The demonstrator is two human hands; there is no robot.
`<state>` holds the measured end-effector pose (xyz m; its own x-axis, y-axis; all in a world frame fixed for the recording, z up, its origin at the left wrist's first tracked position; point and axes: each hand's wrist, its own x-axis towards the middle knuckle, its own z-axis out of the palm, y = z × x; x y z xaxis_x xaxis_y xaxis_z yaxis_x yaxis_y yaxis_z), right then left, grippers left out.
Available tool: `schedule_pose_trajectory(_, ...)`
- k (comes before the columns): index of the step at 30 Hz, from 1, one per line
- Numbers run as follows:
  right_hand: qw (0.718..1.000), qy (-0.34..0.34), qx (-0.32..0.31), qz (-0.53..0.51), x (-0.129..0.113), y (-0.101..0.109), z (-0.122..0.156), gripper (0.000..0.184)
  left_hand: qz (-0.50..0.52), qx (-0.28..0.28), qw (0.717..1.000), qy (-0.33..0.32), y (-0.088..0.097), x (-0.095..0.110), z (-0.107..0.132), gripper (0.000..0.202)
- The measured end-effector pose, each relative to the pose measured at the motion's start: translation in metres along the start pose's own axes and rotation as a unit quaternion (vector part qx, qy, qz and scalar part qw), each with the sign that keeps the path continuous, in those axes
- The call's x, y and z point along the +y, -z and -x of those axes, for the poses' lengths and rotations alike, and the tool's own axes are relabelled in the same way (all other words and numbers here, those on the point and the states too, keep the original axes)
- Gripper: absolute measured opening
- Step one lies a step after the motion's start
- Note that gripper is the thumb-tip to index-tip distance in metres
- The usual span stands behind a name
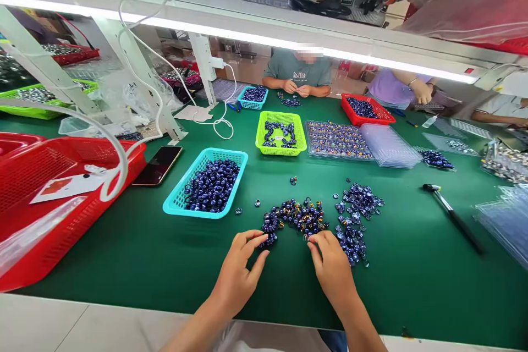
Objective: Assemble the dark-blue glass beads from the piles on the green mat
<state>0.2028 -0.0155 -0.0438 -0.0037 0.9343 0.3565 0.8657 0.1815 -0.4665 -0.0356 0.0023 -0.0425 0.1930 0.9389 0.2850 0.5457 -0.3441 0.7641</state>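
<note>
A pile of small dark blue glossy beads (pixel 299 216) lies on the green table (pixel 165 264) in front of me. My left hand (pixel 239 269) rests at the pile's left end, its fingertips pinched on a few beads. My right hand (pixel 332 267) touches the pile's right end with fingers curled together on a bead. A second scatter of blue beads (pixel 355 220) lies just right of my right hand.
A teal basket (pixel 175 201) of blue beads stands left of the pile, a phone (pixel 157 166) beside it, a red basket (pixel 49 214) far left. Beyond are a green basket (pixel 281 133), clear trays (pixel 388 146), a black-handled tool (pixel 451 217). Other people sit across the table.
</note>
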Motion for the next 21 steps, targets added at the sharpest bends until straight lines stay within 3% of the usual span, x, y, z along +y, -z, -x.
schedule_pose_trajectory(4,0.985,-0.048,-0.022,-0.166,-0.023,0.016,0.006,0.017,0.101,-0.058,0.993,0.002,0.000,0.020,-0.004,0.032)
schedule_pose_trajectory(8,0.961,-0.056,-0.031,-0.268,-0.044,0.019,0.014,0.013,0.225,-0.143,0.963,0.040,-0.006,0.034,-0.010,0.035)
schedule_pose_trajectory(12,0.952,-0.066,-0.036,-0.295,-0.051,0.016,0.020,0.011,0.296,-0.172,0.934,0.105,-0.012,0.037,-0.014,0.024)
schedule_pose_trajectory(16,0.950,-0.053,-0.017,-0.308,-0.050,0.021,0.021,0.012,0.351,-0.228,0.878,0.231,-0.010,0.037,-0.018,0.030)
schedule_pose_trajectory(19,0.955,0.012,-0.053,-0.290,-0.050,0.022,0.023,0.034,0.348,-0.257,0.860,0.272,-0.012,0.032,-0.020,0.035)
schedule_pose_trajectory(21,0.960,0.040,-0.042,-0.273,-0.048,0.016,0.025,0.041,0.351,-0.259,0.848,0.300,-0.020,0.026,-0.019,0.040)
